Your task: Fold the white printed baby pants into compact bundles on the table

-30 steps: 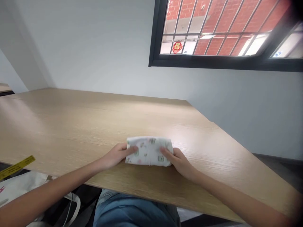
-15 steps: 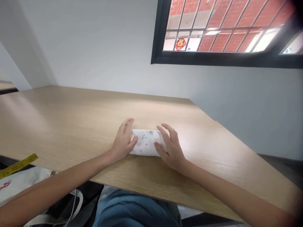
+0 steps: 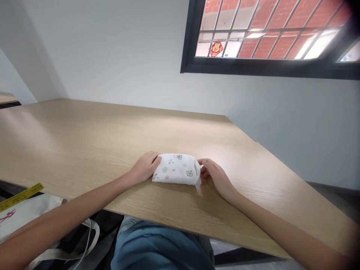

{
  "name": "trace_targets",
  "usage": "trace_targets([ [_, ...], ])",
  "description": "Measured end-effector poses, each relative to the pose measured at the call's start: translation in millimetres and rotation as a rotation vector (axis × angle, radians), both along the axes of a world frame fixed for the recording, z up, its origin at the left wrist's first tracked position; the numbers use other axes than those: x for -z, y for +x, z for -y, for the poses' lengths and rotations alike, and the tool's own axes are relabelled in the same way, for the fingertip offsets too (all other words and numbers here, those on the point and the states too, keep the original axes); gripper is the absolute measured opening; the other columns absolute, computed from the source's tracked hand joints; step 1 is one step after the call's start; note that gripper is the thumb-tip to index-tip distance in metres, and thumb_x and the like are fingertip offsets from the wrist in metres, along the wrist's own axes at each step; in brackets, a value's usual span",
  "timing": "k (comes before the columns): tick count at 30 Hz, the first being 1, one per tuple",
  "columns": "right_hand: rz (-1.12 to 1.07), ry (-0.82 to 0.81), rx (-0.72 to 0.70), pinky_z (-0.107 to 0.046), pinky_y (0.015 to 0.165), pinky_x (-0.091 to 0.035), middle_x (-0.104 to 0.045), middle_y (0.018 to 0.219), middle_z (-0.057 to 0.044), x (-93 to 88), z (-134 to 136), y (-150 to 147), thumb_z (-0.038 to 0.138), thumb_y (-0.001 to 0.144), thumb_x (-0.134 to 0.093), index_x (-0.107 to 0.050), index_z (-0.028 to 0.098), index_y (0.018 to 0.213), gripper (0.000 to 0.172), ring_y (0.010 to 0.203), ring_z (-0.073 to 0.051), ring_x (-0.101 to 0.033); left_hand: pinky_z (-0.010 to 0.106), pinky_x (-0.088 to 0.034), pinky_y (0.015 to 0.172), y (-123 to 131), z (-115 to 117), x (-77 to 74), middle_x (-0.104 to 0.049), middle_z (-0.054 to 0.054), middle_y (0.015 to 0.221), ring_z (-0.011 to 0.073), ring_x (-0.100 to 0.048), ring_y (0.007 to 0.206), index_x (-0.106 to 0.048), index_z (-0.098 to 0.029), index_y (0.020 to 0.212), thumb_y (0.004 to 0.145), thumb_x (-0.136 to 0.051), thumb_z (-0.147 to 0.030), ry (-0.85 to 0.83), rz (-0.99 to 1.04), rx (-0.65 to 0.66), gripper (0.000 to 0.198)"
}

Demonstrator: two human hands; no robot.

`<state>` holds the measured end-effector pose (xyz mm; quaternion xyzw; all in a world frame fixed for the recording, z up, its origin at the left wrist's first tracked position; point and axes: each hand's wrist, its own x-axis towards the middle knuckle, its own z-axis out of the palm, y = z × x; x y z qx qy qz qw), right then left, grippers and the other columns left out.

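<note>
A white packet [image 3: 176, 169], printed with small green and pink cartoon figures, lies on the wooden table in front of me. Whether its covering is paper or cloth I cannot tell. My left hand [image 3: 145, 165] grips its left end, thumb over the upper face and fingers round the far side. At the right end, where the covering stands up in a loose fold, my right hand [image 3: 216, 175] has its fingers bent in against the edge. Their tips are partly hidden.
The table [image 3: 112, 131] reaches back to a grey-white wall [image 3: 112, 52] with a barred window [image 3: 261, 67]. Below its front edge at the left are a white cloth bag [image 3: 42, 206] with a strap and a yellow printed strip [image 3: 22, 197]. My lap is underneath the front edge.
Both hands were spread over the packet's ends. The left has closed on the left end. The right has drawn off to the right and curled its fingers, uncovering the right end.
</note>
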<state>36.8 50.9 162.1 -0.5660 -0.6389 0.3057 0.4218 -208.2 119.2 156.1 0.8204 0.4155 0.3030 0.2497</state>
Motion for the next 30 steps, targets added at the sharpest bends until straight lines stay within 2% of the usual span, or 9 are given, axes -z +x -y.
trace_targets([
  [2,-0.121,-0.035,-0.015,-0.03,0.064,-0.043,-0.05,0.08,0.0,0.3,12.0,-6.2,0.034,0.079,-0.047,-0.043,0.021,0.089,0.016,0.072,-0.017,-0.05,0.035,-0.038,0.093,2.1,-5.4,0.4,-0.058,0.008,0.116,0.0223,-0.05,0.107,-0.057,-0.016,0.111,0.088,-0.032,-0.038,-0.056,0.092,-0.062,0.04],
  [4,-0.138,-0.008,-0.066,-0.026,0.059,-0.04,-0.044,0.08,0.003,1.3,22.3,-14.6,0.024,0.069,-0.056,-0.033,0.023,0.09,0.031,0.068,-0.014,-0.046,0.032,-0.041,0.09,4.7,-9.3,-0.1,-0.057,0.006,0.117,0.0212,-0.052,0.107,-0.056,-0.017,0.113,0.086,-0.033,-0.037,-0.124,0.174,-0.067,0.04],
  [8,-0.081,0.026,-0.061,-0.022,0.051,-0.031,-0.033,0.075,0.005,4.6,22.7,-22.6,0.013,0.062,-0.049,-0.027,0.024,0.082,0.032,0.06,-0.011,-0.034,0.026,-0.045,0.079,7.6,-5.5,-2.2,-0.064,0.003,0.104,0.0181,-0.058,0.095,-0.063,-0.017,0.098,0.081,-0.039,-0.031,-0.224,0.269,0.014,0.032],
  [12,-0.209,0.038,-0.024,-0.023,0.051,-0.027,-0.03,0.072,0.005,10.1,-6.7,-19.5,0.009,0.053,-0.038,-0.027,0.023,0.078,0.031,0.06,-0.011,-0.03,0.023,-0.044,0.068,3.5,15.4,-0.1,-0.063,0.003,0.087,0.0154,-0.057,0.081,-0.059,-0.015,0.085,0.078,-0.04,-0.025,-0.219,0.321,-0.049,0.022],
  [15,-0.281,0.042,-0.049,-0.024,0.053,-0.028,-0.035,0.069,0.005,13.0,-38.0,-21.3,0.01,0.052,-0.037,-0.032,0.022,0.077,0.028,0.06,-0.012,-0.034,0.02,-0.038,0.054,-1.7,34.0,2.4,-0.054,-0.002,0.064,0.0116,-0.05,0.06,-0.052,-0.016,0.07,0.078,-0.043,-0.027,-0.205,0.291,-0.07,0.017],
  [20,-0.213,0.064,-0.07,-0.029,0.066,-0.037,-0.05,0.076,0.0,10.7,-69.5,-28.6,0.013,0.061,-0.041,-0.043,0.019,0.08,0.02,0.072,-0.015,-0.047,0.02,-0.033,0.049,-4.6,50.7,-0.5,-0.047,-0.003,0.053,0.01,-0.043,0.051,-0.047,-0.016,0.057,0.083,-0.039,-0.033,-0.171,0.116,-0.01,0.032],
  [24,-0.01,0.258,0.007,-0.034,0.072,-0.04,-0.051,0.085,-0.004,6.9,-49.6,-31.6,0.016,0.07,-0.04,-0.047,0.018,0.084,0.016,0.08,-0.018,-0.048,0.023,-0.035,0.055,-1.4,52.3,-3.1,-0.051,-0.001,0.061,0.0132,-0.048,0.058,-0.045,-0.017,0.064,0.089,-0.029,-0.033,-0.057,-0.066,-0.04,0.033],
  [28,0.421,0.499,-0.228,-0.04,0.085,-0.037,-0.051,0.099,-0.01,1.5,-8.3,-45.8,0.024,0.074,-0.048,-0.05,0.016,0.095,0.022,0.096,-0.024,-0.044,0.027,-0.036,0.06,2.2,53.1,-0.2,-0.058,0.005,0.076,0.0185,-0.054,0.067,-0.05,-0.017,0.077,0.087,-0.031,-0.021,0.048,-0.301,-0.032,0.021],
  [30,0.631,0.494,-0.331,-0.044,0.091,-0.035,-0.048,0.11,-0.014,-2.7,7.4,-54.4,0.039,0.07,-0.059,-0.048,0.013,0.108,0.047,0.103,-0.028,-0.041,0.029,-0.038,0.061,4.6,54.4,1.4,-0.059,0.009,0.082,0.0211,-0.056,0.07,-0.052,-0.015,0.086,0.085,-0.033,-0.017,0.082,-0.403,-0.027,0.019],
])
